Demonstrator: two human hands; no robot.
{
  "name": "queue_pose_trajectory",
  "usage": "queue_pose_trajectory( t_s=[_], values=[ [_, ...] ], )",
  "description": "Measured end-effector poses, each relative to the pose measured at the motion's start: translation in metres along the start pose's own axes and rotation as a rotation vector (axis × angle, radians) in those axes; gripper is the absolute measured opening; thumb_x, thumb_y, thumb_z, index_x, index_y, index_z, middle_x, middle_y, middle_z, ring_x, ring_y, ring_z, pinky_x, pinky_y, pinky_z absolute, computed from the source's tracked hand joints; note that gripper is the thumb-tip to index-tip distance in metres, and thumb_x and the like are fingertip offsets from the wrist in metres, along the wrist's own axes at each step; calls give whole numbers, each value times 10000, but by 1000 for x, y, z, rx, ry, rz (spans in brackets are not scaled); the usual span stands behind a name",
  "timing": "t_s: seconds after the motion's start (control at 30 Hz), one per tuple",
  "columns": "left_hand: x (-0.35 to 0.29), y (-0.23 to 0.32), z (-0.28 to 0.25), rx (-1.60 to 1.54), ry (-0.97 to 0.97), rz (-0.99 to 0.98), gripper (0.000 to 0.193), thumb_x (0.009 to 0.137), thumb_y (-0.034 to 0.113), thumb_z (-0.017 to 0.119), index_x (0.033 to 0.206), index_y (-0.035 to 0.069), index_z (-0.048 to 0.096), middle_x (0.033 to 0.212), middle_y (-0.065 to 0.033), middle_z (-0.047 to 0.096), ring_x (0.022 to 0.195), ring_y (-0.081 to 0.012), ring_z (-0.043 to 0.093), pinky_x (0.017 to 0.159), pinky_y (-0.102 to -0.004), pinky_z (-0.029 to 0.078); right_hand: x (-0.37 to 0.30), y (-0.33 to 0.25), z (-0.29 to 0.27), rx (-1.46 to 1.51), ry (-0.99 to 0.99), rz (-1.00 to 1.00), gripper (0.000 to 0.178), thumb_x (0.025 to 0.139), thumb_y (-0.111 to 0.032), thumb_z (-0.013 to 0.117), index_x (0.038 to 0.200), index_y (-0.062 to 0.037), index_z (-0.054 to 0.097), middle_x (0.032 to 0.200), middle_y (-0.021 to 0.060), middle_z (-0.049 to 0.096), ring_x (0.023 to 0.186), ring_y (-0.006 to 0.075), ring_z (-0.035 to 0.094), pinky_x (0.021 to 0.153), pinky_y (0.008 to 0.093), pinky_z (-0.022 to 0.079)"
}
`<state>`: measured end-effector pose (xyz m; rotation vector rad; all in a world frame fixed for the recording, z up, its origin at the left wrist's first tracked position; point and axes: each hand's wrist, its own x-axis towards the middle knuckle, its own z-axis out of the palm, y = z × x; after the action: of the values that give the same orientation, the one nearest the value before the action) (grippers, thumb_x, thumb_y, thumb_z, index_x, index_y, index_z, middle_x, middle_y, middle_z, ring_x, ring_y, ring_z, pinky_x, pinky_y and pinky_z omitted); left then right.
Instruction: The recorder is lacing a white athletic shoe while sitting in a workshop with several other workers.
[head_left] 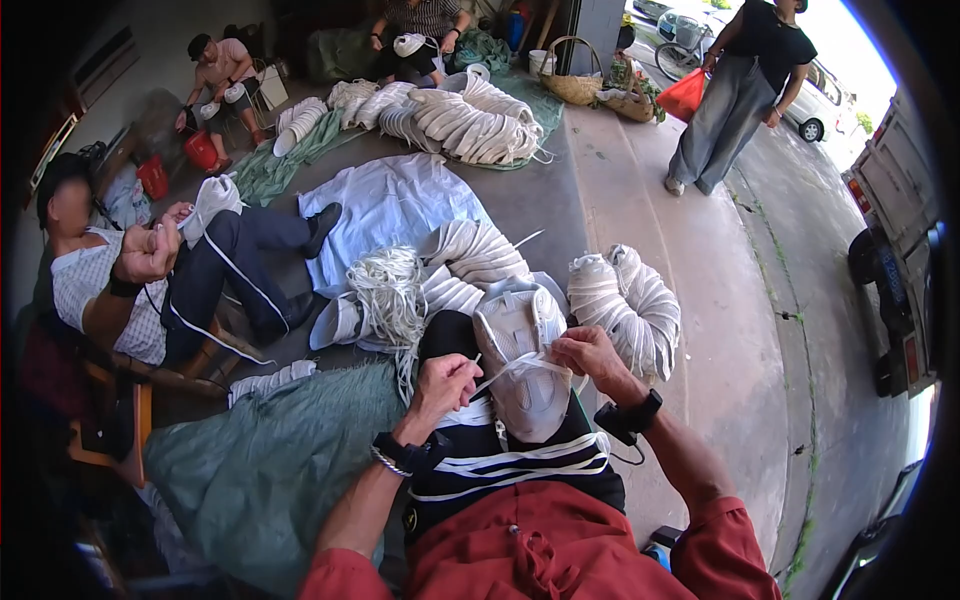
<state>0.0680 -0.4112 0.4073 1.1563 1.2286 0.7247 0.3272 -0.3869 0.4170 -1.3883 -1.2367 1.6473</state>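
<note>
A white shoe upper (518,395) rests on my lap, toe pointing toward me. A white shoelace (520,366) crosses its front. My left hand (446,384) pinches one end of the lace to the left of the upper. Close by the upper's right edge, my right hand (590,355) is closed on the lace's other side. More loose white laces (520,462) lie across my dark trousers below the upper. A bundle of white laces (388,290) hangs just beyond my left hand.
Stacked white uppers (625,305) curve on the floor at right, with another stack (475,250) ahead. A green sack (275,460) lies at my left. A seated co-worker (130,270) handles an upper nearby. At the upper right stands a person (745,90) with a red bag (683,95).
</note>
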Motion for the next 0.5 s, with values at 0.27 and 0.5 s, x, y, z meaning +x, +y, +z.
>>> queue_pose_trajectory(
  t_s=[0.27,0.5],
  values=[
    [12,-8,27,128,49,105,192,824,142,532,708,10,609,536,-30,554,405,-87,503,368,-235,388,4,-21,12,-916,186,-432,193,696,-182,595,676,9,618,603,205,565,523,348,562,521,388,459],
    [14,-9,24,213,106,127,211,848,142,509,709,12,601,564,-24,555,437,-70,505,364,-202,385,7,-25,6,-666,108,-479,126,758,-114,600,737,9,610,699,145,578,601,294,577,567,363,469]
  ],
)
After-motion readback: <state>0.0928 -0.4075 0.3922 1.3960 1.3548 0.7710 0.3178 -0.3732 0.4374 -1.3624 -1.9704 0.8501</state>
